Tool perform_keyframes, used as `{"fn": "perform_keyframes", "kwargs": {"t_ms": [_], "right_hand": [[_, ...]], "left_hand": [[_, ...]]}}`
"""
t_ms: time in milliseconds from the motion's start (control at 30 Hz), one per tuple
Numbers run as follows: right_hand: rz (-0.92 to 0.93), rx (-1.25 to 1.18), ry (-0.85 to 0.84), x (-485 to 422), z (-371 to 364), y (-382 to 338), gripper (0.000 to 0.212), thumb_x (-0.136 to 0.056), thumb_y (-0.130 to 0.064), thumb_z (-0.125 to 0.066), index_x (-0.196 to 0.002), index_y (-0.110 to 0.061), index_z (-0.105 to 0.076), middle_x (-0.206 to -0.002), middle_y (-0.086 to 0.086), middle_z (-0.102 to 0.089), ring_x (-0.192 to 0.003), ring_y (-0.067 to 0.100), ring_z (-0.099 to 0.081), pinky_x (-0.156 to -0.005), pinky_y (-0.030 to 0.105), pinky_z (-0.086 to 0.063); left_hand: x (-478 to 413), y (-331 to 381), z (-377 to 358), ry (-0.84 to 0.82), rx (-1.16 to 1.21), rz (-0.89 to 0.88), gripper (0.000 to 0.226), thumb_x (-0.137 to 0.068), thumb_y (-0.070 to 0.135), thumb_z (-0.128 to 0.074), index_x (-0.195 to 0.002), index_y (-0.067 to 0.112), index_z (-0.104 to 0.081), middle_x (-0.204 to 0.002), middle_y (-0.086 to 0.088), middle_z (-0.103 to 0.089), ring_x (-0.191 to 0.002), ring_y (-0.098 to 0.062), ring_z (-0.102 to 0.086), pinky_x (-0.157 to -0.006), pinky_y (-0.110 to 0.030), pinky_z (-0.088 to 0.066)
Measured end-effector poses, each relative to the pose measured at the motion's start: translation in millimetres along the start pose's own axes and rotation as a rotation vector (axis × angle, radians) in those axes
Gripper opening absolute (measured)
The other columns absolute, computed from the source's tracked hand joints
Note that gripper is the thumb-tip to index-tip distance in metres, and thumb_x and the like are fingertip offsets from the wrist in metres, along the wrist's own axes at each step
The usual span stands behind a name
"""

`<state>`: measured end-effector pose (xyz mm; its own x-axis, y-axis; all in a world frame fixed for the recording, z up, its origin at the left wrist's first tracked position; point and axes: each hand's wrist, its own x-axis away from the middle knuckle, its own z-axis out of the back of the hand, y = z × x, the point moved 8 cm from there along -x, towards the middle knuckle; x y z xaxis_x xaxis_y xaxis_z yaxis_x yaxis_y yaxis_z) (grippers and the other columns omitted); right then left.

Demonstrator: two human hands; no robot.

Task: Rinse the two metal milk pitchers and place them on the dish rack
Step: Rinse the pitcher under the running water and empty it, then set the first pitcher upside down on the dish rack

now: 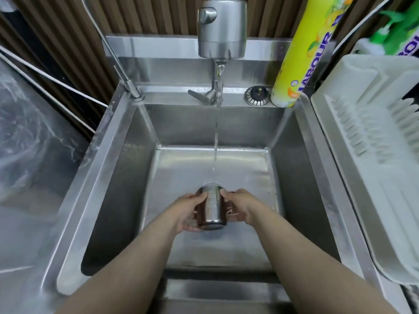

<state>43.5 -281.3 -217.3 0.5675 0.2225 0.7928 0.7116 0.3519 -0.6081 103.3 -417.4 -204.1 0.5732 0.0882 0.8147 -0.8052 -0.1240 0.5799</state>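
Observation:
A metal milk pitcher [212, 208] is held low over the middle of the steel sink [108, 177], tipped with its mouth pointing away from me and its base toward the camera. My left hand [187, 211] grips its left side. My right hand [238, 207] holds its right side, at the handle. Water [215, 141] runs from the tap [222, 30] and lands just beyond the pitcher's mouth. The white dish rack [371, 155] stands to the right of the sink. Only one pitcher is in view.
A yellow dish-soap bottle [303, 55] stands at the sink's back right corner, beside a metal drain plug [257, 96]. A thin second faucet [133, 89] rises at the back left. Clear plastic sheeting [29, 137] covers the left side.

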Motion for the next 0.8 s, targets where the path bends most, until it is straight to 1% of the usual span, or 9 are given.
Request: {"fn": "perform_keyframes", "kwargs": {"t_ms": [200,267,367,467,533,600,667,733,800], "right_hand": [[0.0,-0.049,-0.002,12.9,-4.7,-4.6,0.013,-0.094,-0.028,-0.052,-0.096,-0.017,-0.044,-0.077,0.008,-0.052,-0.058,0.02,-0.054,-0.052,0.03,-0.056],[0.075,-0.069,0.005,23.9,-1.1,-15.0,0.013,-0.095,-0.028,-0.05,-0.089,-0.017,-0.048,-0.079,0.006,-0.056,-0.064,0.019,-0.056,-0.065,0.035,-0.058],[0.29,-0.009,0.131,47.6,24.9,-38.9,0.021,-0.094,-0.033,-0.051,-0.097,-0.015,-0.061,-0.098,-0.002,-0.062,-0.088,0.016,-0.06,-0.087,0.037,-0.056],[0.588,0.235,0.376,96.5,71.3,-68.2,0.031,-0.092,-0.036,-0.053,-0.12,-0.025,-0.062,-0.131,-0.017,-0.045,-0.131,0.004,-0.037,-0.108,0.025,-0.028],[0.72,0.355,0.442,132.7,96.7,-80.2,0.044,-0.088,-0.04,-0.058,-0.13,-0.027,-0.055,-0.142,-0.02,-0.038,-0.141,0.001,-0.02,-0.119,0.032,-0.01],[0.773,0.472,0.457,162.2,117.6,-86.0,0.062,-0.076,-0.05,-0.066,-0.134,-0.034,-0.048,-0.14,-0.031,-0.031,-0.141,-0.005,-0.012,-0.118,0.037,0.007],[0.831,0.448,0.502,188.1,142.7,-91.8,0.067,-0.065,-0.056,-0.071,-0.126,-0.049,-0.045,-0.131,-0.044,-0.035,-0.136,-0.013,-0.02,-0.116,0.03,0.008],[0.885,0.347,0.601,211.8,172.7,-100.1,0.051,-0.067,-0.052,-0.073,-0.111,-0.058,-0.048,-0.11,-0.053,-0.05,-0.121,-0.021,-0.04,-0.113,0.017,0.002],[0.957,0.247,0.666,232.6,199.0,-112.9,0.039,-0.077,-0.041,-0.071,-0.111,-0.051,-0.054,-0.107,-0.041,-0.059,-0.105,-0.017,-0.052,-0.103,0.003,-0.016]], "left_hand": [[19.6,9.0,1.5,-0.052,-0.132,-0.122,0.048,-0.078,0.032,-0.075,-0.12,0.028,-0.052,-0.114,-0.001,-0.067,-0.098,-0.015,-0.064,-0.077,-0.03,-0.052],[29.6,21.9,1.6,-0.059,-0.133,-0.226,0.053,-0.077,0.019,-0.077,-0.122,0.03,-0.052,-0.115,-0.002,-0.066,-0.102,-0.017,-0.064,-0.084,-0.033,-0.052],[47.1,51.9,-9.4,-0.057,-0.077,-0.409,0.054,-0.076,0.012,-0.076,-0.122,0.032,-0.056,-0.112,0.003,-0.068,-0.101,-0.014,-0.065,-0.076,-0.026,-0.053],[66.0,79.6,-42.2,-0.137,0.013,-0.535,0.051,-0.078,0.015,-0.073,-0.121,0.038,-0.057,-0.108,0.008,-0.072,-0.101,-0.013,-0.068,-0.075,-0.028,-0.056],[73.9,96.4,-65.8,-0.182,0.094,-0.566,0.044,-0.081,0.017,-0.069,-0.12,0.032,-0.059,-0.109,0.006,-0.072,-0.1,-0.016,-0.07,-0.07,-0.028,-0.057],[81.1,118.1,-91.9,-0.215,0.119,-0.603,0.035,-0.082,0.019,-0.066,-0.117,0.022,-0.061,-0.11,-0.002,-0.071,-0.094,-0.016,-0.07,-0.064,-0.026,-0.058],[90.0,147.1,-121.2,-0.228,0.08,-0.668,0.026,-0.081,0.026,-0.068,-0.106,0.018,-0.066,-0.112,-0.01,-0.069,-0.09,-0.014,-0.07,-0.071,-0.033,-0.061],[102.2,178.5,-155.6,-0.247,0.0,-0.742,0.024,-0.079,0.035,-0.071,-0.096,0.019,-0.068,-0.109,-0.011,-0.068,-0.088,-0.014,-0.069,-0.075,-0.036,-0.061],[114.0,207.7,-192.9,-0.316,-0.022,-0.781,0.014,-0.085,0.028,-0.066,-0.094,0.018,-0.067,-0.098,-0.004,-0.069,-0.074,-0.006,-0.07,-0.059,-0.022,-0.058]]}}
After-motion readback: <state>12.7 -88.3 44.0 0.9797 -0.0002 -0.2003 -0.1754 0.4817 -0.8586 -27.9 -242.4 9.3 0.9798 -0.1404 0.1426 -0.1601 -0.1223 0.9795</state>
